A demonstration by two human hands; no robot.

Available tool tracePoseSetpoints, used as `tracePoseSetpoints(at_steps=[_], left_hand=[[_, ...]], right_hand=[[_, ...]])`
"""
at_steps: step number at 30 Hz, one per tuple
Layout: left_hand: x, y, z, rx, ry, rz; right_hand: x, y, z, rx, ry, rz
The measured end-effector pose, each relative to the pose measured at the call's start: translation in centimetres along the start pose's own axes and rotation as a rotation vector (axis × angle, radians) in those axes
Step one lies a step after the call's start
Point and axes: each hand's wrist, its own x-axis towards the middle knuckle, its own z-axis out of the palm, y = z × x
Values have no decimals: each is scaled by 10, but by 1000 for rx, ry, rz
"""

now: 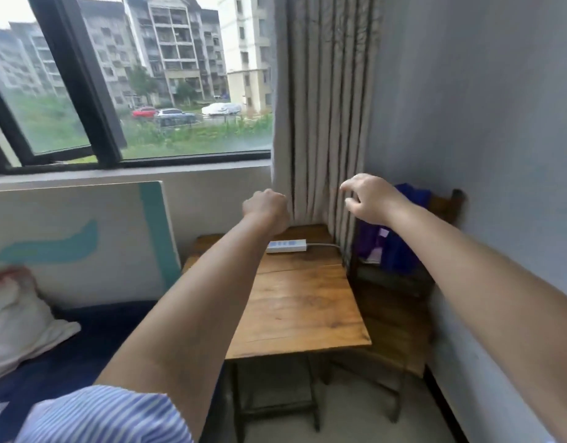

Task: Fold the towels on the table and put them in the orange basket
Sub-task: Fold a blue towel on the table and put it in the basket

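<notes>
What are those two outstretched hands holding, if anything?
Nothing. The left hand is curled into an empty fist, and the right hand hangs with loosely bent fingers above the wooden table.

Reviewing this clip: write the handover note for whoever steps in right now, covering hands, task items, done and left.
Left hand: raised above the table, fingers curled, holding nothing.
Right hand: raised near the curtain, fingers loosely bent, holding nothing.
Table carries only a white power strip; no towels and no orange basket in view.
Blue and purple cloth hangs on the chair; whether it is a towel cannot be told.
Done: nothing visible. Left: find, fold and basket the towels.
</notes>
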Motion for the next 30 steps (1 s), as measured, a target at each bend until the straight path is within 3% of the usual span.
tracePoseSetpoints(at_steps=[16, 25, 30], left_hand=[[234, 233, 90, -58, -90, 337], [361, 312, 152, -68, -203, 434], [403, 337, 191, -156, -333, 392]], right_hand=[[64, 303, 22, -105, 4, 396], [139, 429, 49, -92, -83, 501], [164, 472, 81, 5, -130, 532]])
